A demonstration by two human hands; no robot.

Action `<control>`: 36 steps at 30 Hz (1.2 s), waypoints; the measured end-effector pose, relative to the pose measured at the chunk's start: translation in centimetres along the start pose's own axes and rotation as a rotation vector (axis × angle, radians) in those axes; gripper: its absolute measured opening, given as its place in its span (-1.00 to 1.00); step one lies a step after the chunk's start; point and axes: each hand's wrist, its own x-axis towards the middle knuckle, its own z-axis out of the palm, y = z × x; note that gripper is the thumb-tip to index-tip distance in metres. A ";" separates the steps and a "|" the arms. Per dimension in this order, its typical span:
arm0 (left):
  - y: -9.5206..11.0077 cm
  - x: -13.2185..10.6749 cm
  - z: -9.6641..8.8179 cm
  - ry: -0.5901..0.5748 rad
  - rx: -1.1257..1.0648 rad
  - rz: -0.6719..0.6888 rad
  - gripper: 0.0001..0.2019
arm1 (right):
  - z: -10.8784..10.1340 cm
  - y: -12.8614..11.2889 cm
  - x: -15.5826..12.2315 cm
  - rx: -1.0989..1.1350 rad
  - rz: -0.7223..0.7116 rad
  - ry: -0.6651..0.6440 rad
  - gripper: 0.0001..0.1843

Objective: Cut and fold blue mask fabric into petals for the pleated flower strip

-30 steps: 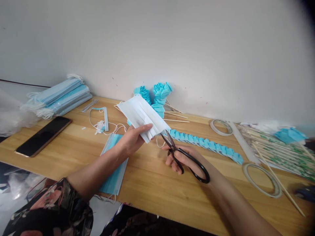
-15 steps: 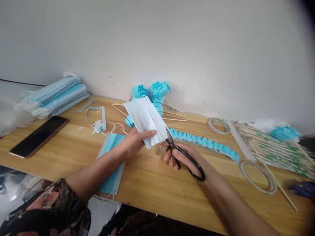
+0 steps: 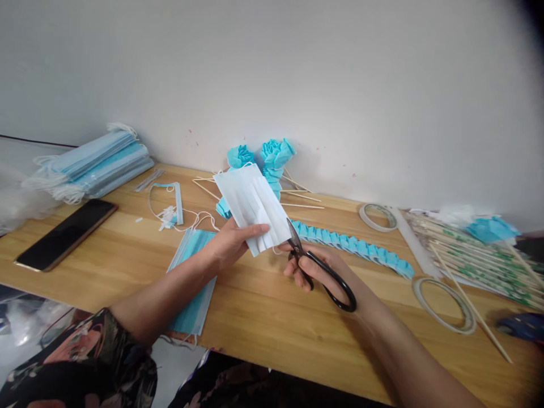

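Note:
Pinched between thumb and fingers of my left hand [image 3: 238, 241] is a face mask [image 3: 253, 207], its pale inner side toward me, held tilted above the table. My right hand [image 3: 318, 269] is closed round black-handled scissors [image 3: 296, 241]. The blades meet the right edge of the mask, one blade showing in front. How far they are apart is hard to tell. Beneath my left forearm lies another blue face mask [image 3: 198, 300], flat on the table. Behind the held mask stand blue ruffled paper-like flowers [image 3: 277, 153], partly covered by it.
At left are a stack of face masks [image 3: 102, 161], a phone [image 3: 68, 233] and cut strips [image 3: 178, 204]. A pleated blue strip [image 3: 352, 245], two tape rolls [image 3: 378, 217] and a pack of wooden sticks [image 3: 480, 258] lie at right. A wall [image 3: 340, 85] rises behind the wooden table [image 3: 272, 328].
Almost nothing differs. The scissors and my right hand have shifted very slightly, and the view has moved a little; the mask is still held in my left hand.

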 end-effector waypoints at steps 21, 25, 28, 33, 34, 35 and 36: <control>0.0 -0.1 0.2 -0.002 0.003 0.002 -0.39 | 0.1 0.2 0.0 -0.010 -0.026 -0.002 -0.32; 0.2 -0.3 0.4 -0.016 0.019 -0.002 -0.45 | 0.1 0.2 0.0 -0.014 -0.032 -0.004 -0.33; 0.2 -0.3 0.4 -0.035 0.024 -0.012 -0.47 | 0.1 0.1 0.0 -0.020 -0.040 -0.006 -0.33; 0.0 -0.2 0.1 -0.034 0.016 0.003 -0.44 | 0.2 -0.1 0.0 -0.029 -0.051 0.003 -0.33; 0.0 -0.2 0.1 -0.036 0.018 0.004 -0.45 | 0.2 -0.2 -0.1 -0.032 -0.051 0.007 -0.33; 0.0 -0.2 0.1 -0.035 0.021 0.003 -0.45 | 0.2 -0.2 -0.1 -0.037 -0.050 0.008 -0.33; 0.1 -0.2 0.2 -0.031 0.024 0.004 -0.46 | 0.2 -0.3 -0.1 -0.042 -0.048 0.007 -0.33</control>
